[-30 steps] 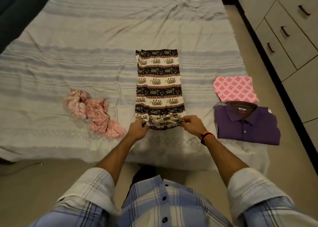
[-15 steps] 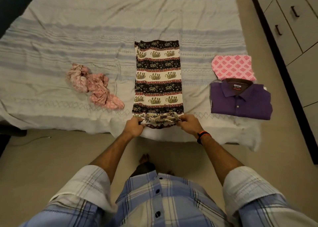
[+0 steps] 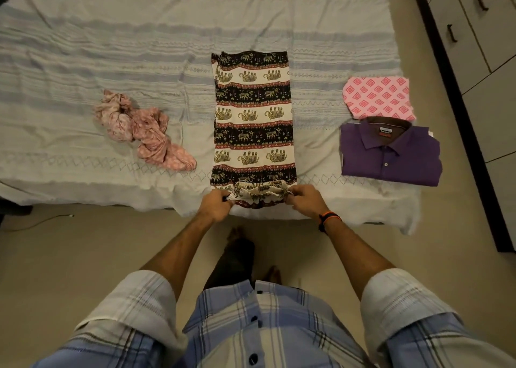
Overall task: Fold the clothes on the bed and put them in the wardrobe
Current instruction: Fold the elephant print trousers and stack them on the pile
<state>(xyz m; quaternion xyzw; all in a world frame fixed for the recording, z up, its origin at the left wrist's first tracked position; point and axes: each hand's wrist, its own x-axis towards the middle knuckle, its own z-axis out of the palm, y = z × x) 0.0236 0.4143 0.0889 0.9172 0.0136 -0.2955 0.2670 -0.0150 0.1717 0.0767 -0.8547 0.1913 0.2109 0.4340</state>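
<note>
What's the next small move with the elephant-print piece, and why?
Probably lift the near end and fold it away toward the far end. Both the left hand and the right hand pinch the near corners of the elephant-print garment, which lies flat and lengthwise on the bed.

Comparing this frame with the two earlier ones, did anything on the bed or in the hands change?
Nothing among the clothes visibly moved. The left hand and right hand still pinch the near end of the elephant-print garment, which lies flat as before. The crumpled pink cloth, the folded pink patterned piece and the folded purple shirt stay put. Only the camera view shifted.
</note>
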